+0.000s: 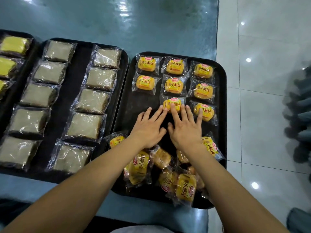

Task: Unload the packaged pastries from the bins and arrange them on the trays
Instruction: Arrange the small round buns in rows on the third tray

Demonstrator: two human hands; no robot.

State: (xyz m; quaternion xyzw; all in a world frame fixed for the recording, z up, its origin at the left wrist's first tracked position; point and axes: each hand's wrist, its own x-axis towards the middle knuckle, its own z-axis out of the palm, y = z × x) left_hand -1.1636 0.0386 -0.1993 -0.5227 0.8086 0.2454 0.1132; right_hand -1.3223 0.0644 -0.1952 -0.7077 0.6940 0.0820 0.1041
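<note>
Pastry packet [173, 105], third row, middle column of right tray [222, 98]: pressed flat under fingertips of both hands. Left hand [148, 130] and right hand [185, 130] spread open, palms down, side by side, gripping nothing. Likely light, soft, crushable; film wrapper probably slippery. Best taken by sides or crimped wrapper ends, not squeezed. Loose pile [168, 175] unsorted at near edge. Middle tray [124, 59] filled with grey cakes [90, 101]; table [117, 22] beyond.
</note>
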